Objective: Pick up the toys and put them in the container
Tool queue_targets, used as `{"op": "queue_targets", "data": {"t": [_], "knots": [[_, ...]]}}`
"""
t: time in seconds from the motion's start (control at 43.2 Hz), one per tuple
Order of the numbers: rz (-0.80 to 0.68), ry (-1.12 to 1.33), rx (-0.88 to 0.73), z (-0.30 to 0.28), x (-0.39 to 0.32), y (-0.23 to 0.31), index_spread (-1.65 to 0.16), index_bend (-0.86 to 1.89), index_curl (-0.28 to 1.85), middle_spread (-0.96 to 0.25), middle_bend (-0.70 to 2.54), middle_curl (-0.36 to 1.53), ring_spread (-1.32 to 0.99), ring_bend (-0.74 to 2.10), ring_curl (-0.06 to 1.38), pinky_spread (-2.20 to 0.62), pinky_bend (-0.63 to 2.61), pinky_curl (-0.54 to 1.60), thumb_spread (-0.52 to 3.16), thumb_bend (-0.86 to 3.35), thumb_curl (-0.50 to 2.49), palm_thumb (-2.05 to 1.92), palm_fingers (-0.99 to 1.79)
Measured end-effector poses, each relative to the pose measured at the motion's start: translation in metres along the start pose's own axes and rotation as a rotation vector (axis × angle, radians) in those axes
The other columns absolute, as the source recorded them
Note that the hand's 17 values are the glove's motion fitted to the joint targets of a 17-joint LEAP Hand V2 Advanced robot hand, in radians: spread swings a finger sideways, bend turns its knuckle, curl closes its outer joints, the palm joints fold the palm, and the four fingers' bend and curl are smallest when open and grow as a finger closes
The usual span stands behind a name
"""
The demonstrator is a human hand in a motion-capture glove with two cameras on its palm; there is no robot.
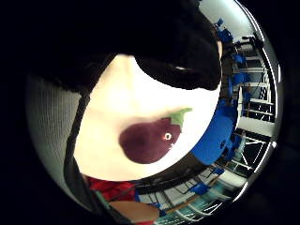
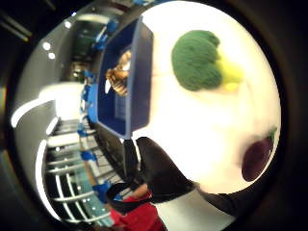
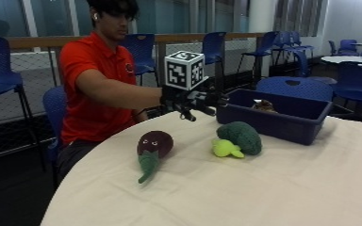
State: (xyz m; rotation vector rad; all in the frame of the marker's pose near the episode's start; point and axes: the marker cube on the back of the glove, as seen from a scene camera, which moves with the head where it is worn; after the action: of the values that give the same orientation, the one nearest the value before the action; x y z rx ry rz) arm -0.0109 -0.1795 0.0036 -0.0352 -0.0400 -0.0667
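Two plush toys beside the one blue container (image 3: 294,125): one eggplant (image 3: 152,147), one broccoli (image 3: 237,139); one brown toy (image 3: 264,106) inside it.

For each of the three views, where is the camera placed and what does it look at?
Outside view: across the table, facing the person; gloved right hand by the blue container.
Thumb-side palm view: sees container, broccoli toy, glove strap.
Little-finger-side palm view: sees eggplant toy, black glove edge.
Both palm views share the eggplant.
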Motion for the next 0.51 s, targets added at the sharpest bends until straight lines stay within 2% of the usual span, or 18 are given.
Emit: {"op": "queue_targets", "data": {"t": [0.278, 0.509], "knots": [[0.106, 0.018, -0.033, 0.023, 0.068, 0.032, -0.34, 0.13, 0.25, -0.07, 0.12, 0.25, 0.02, 0.16, 0.2, 0.12, 0.95, 0.31, 1.0, -0.08, 0.26, -0.09, -0.24], [0.143, 0.036, -0.071, 0.044, 0.093, 0.047, -0.34, 0.11, 0.22, -0.07, 0.12, 0.24, 0.02, 0.15, 0.19, 0.12, 0.95, 0.32, 0.99, -0.08, 0.24, -0.09, -0.27]]}}
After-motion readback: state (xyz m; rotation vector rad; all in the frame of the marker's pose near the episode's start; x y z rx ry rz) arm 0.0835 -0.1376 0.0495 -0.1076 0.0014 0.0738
